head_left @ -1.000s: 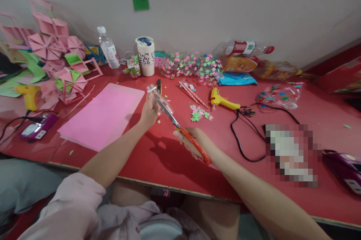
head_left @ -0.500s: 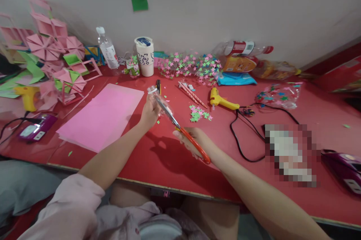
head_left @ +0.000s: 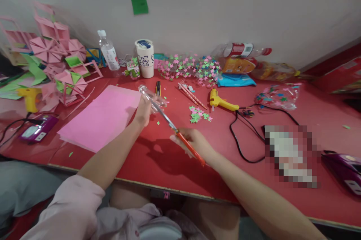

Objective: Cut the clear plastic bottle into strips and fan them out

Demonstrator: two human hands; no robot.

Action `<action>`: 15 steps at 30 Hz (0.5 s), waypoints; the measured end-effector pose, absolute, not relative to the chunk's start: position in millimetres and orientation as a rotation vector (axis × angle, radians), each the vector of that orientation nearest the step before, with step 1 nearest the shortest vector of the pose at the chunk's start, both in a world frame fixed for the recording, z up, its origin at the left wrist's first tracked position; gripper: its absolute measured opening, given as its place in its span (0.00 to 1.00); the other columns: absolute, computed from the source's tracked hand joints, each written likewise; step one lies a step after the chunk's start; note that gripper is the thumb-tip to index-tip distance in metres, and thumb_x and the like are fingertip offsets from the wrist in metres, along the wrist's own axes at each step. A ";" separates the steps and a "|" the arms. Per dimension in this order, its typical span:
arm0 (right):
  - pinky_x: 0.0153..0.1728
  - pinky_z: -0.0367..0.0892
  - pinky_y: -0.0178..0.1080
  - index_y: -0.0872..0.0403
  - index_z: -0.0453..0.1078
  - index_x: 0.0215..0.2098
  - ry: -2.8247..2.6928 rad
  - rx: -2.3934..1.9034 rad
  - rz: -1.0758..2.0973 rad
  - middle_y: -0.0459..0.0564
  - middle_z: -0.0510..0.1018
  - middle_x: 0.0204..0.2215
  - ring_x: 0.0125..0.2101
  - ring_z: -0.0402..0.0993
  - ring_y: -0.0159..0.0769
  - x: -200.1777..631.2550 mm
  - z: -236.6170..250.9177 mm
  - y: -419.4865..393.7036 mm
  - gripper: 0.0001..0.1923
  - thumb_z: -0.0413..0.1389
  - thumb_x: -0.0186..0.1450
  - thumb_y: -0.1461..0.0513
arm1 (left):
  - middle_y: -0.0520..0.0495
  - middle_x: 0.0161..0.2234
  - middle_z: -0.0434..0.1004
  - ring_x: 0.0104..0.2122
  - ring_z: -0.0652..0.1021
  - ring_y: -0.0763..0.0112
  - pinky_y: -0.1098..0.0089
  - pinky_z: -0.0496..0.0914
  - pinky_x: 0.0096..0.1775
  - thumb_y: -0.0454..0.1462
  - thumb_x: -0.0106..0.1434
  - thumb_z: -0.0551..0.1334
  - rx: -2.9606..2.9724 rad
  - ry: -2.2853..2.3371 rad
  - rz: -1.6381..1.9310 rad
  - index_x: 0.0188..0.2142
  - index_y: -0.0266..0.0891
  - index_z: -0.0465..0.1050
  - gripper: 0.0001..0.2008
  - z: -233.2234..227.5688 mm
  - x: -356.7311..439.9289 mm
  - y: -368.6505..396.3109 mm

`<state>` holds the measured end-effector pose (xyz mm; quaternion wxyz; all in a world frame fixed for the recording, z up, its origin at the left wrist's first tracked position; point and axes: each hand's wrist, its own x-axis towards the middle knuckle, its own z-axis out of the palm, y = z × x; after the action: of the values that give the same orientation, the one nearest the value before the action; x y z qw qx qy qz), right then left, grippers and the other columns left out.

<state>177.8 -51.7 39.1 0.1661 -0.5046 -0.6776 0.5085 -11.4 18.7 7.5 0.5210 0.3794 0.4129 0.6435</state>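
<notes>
My left hand (head_left: 143, 110) is closed around a clear plastic bottle piece (head_left: 160, 101), its narrow neck pointing up and left. In my right hand (head_left: 196, 142) is a pair of scissors (head_left: 184, 139) with red handles, the blades running up and left against the plastic. Whether the blades are parted cannot be made out. Just behind the plastic lies a black and yellow utility knife (head_left: 158, 88). A small pile of green and pink paper stars (head_left: 199, 114) rests to the right of the blades.
Pink paper sheets (head_left: 98, 120) lie left on the red table (head_left: 169, 168). A yellow glue gun (head_left: 222, 101) with a black cord is on the right. Along the wall stand a tumbler (head_left: 145, 59), a water bottle (head_left: 108, 52) and a star-covered clear bottle (head_left: 188, 68). Folded paper models (head_left: 47, 48) fill the far left.
My left hand and the plastic piece have shifted left and turned a little. The scissors have followed left and are now seen more edge-on, with my right hand slightly lower and further left.
</notes>
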 end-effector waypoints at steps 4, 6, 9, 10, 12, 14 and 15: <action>0.20 0.52 0.33 0.50 0.54 0.22 -1.745 -1.496 1.028 0.38 0.58 0.14 0.17 0.57 0.27 184.3 33.1 -40.7 0.23 0.54 0.56 0.42 | 0.51 0.31 0.77 0.35 0.81 0.64 0.62 0.74 0.38 0.42 0.51 0.69 0.862 0.789 1.292 0.36 0.40 0.64 0.17 10.1 -0.1 8.2; 0.22 0.52 0.33 0.50 0.53 0.22 -1.722 -1.531 0.879 0.39 0.59 0.16 0.19 0.56 0.28 187.8 30.7 -33.1 0.22 0.56 0.55 0.44 | 0.50 0.30 0.77 0.33 0.81 0.65 0.62 0.74 0.39 0.40 0.50 0.69 0.834 0.796 1.188 0.36 0.38 0.66 0.17 7.9 6.8 2.4; 0.23 0.50 0.33 0.50 0.51 0.21 -1.801 -1.542 0.698 0.39 0.57 0.16 0.20 0.52 0.27 190.9 28.5 -24.5 0.20 0.55 0.55 0.49 | 0.50 0.30 0.78 0.34 0.81 0.66 0.64 0.73 0.41 0.39 0.49 0.70 0.836 0.832 1.153 0.40 0.37 0.68 0.19 4.3 14.4 -4.2; 0.23 0.49 0.33 0.50 0.50 0.20 -1.835 -1.552 0.646 0.39 0.56 0.16 0.20 0.50 0.27 191.3 27.9 -22.8 0.19 0.54 0.55 0.51 | 0.49 0.31 0.79 0.34 0.81 0.65 0.63 0.73 0.41 0.38 0.49 0.70 0.853 0.830 1.137 0.40 0.37 0.68 0.19 3.8 15.4 -5.7; 0.23 0.47 0.34 0.50 0.48 0.20 -1.897 -1.571 0.558 0.39 0.54 0.16 0.20 0.48 0.28 191.7 26.9 -20.7 0.16 0.53 0.55 0.55 | 0.46 0.34 0.80 0.36 0.81 0.62 0.62 0.73 0.41 0.38 0.50 0.70 0.888 0.791 1.081 0.40 0.37 0.68 0.19 4.1 14.7 -7.8; 0.24 0.46 0.34 0.50 0.47 0.20 -1.943 -1.578 0.487 0.39 0.53 0.15 0.20 0.48 0.28 192.0 25.8 -19.7 0.15 0.51 0.54 0.57 | 0.43 0.38 0.80 0.39 0.81 0.59 0.60 0.73 0.42 0.36 0.51 0.69 0.895 0.716 1.018 0.42 0.38 0.69 0.19 5.5 11.2 -8.6; 0.24 0.46 0.34 0.50 0.47 0.21 -1.956 -1.581 0.458 0.39 0.53 0.15 0.20 0.48 0.28 192.2 25.2 -19.4 0.15 0.51 0.54 0.57 | 0.42 0.40 0.80 0.41 0.81 0.58 0.59 0.73 0.43 0.35 0.50 0.69 0.890 0.673 0.986 0.43 0.39 0.69 0.20 6.1 8.9 -8.7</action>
<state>192.2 -19.4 25.2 0.2885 -0.5921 -0.7327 0.1715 8.9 -8.7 6.1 0.7354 0.4050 0.3065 0.4487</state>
